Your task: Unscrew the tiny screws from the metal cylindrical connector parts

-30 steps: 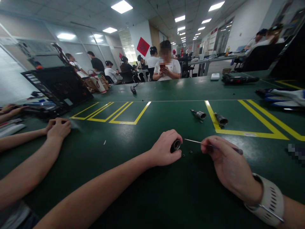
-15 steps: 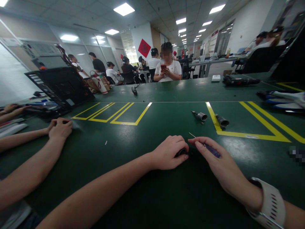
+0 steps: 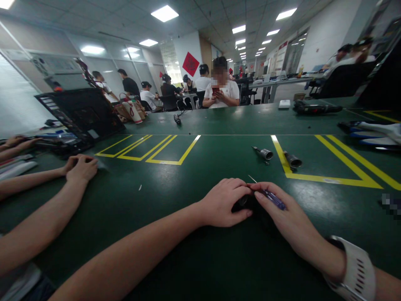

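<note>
Take the space between the two hands as the dial's centre, with twelve pointing away from the wearer. The left hand (image 3: 227,202) lies low over the green surface (image 3: 194,259), its fingers curled around a dark cylindrical metal part (image 3: 242,202), with the thumb along the near side. Much of the part is hidden by the hand, but its rounded end shows between thumb and fingers.

At three o'clock, the right hand (image 3: 291,213) holds a screwdriver (image 3: 275,200) with a purple handle, thumb and forefinger pinching it towards the shaft end. The thin shaft slants up past the fingertips towards eleven o'clock. The fingertips of both hands are close together; whether they touch cannot be told. A watch with a pale perforated strap (image 3: 359,269) circles the right wrist.

Near twelve to one o'clock lies a cup-ended metal piece (image 3: 263,153) with a narrow stem; just beside it, towards two, a second cup-shaped metal piece (image 3: 293,160) rests at a yellow tape line (image 3: 332,181). A small white sliver (image 3: 140,187) is at nine. Further out, between nine and ten, are a co-worker's hands (image 3: 82,166), held together. Between eleven and twelve, across the surface, a seated person (image 3: 221,90) holds a red phone (image 3: 215,91).
</note>
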{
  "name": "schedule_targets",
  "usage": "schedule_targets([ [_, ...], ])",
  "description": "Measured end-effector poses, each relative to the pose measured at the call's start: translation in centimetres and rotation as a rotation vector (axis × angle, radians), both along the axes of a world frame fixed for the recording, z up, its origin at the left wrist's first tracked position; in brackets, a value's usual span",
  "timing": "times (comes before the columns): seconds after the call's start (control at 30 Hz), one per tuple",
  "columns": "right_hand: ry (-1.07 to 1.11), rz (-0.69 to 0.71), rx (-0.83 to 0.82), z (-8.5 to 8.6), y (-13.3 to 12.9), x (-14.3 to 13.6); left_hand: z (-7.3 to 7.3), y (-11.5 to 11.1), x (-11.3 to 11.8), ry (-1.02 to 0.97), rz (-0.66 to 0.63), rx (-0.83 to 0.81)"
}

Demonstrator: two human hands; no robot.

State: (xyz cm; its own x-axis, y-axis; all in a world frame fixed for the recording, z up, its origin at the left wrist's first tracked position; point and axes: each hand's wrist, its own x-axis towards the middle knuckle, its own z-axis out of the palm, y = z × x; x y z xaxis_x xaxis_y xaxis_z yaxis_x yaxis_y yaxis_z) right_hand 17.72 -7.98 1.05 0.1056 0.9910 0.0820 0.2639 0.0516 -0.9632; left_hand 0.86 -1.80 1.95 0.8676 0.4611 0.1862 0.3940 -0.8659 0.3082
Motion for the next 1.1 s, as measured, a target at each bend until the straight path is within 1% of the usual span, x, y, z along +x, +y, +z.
schedule_targets([
  [0.27, -0.002, -0.003, 0.007, -0.1, 0.2, 0.1, -0.1, 0.1, -0.1, -0.030, -0.032, -0.013],
  [0.47, -0.036, 0.018, 0.021, -0.2, 0.2, -0.1, -0.1, 0.0, 0.1, -0.018, -0.148, 0.035],
  [0.57, -0.091, 0.016, 0.087, 0.0, 0.5, 0.2, -0.1, 0.1, 0.2, -0.012, -0.181, 0.045],
  [0.63, -0.204, 0.005, 0.175, 0.4, 1.1, 1.0, -0.2, 0.3, 0.3, -0.016, -0.193, 0.045],
  [0.7, -0.390, -0.019, 0.280, 1.1, 2.2, 2.5, -0.3, 0.4, 0.3, -0.012, -0.194, 0.048],
  [0.73, -0.498, -0.056, 0.337, 1.4, 2.9, 3.3, -0.3, 0.4, 0.2, -0.005, -0.191, 0.052],
  [0.8, -0.732, -0.145, 0.394, 1.8, 4.6, 5.3, -0.2, 0.5, 0.2, 0.014, -0.183, 0.057],
  [0.83, -0.848, -0.204, 0.371, 1.8, 5.5, 6.2, -0.2, 0.5, 0.2, 0.023, -0.178, 0.060],
  [0.9, -0.911, -0.241, 0.331, 1.5, 7.1, 7.8, 0.0, 0.4, 0.1, 0.038, -0.172, 0.064],
  [1.0, -0.960, -0.236, 0.284, 0.3, 8.9, 9.3, 0.1, 0.4, 0.0, 0.044, -0.175, 0.064],
  [1.1, -0.991, -0.205, 0.258, -0.9, 9.8, 9.9, 0.1, 0.4, 0.0, 0.037, -0.185, 0.062],
])
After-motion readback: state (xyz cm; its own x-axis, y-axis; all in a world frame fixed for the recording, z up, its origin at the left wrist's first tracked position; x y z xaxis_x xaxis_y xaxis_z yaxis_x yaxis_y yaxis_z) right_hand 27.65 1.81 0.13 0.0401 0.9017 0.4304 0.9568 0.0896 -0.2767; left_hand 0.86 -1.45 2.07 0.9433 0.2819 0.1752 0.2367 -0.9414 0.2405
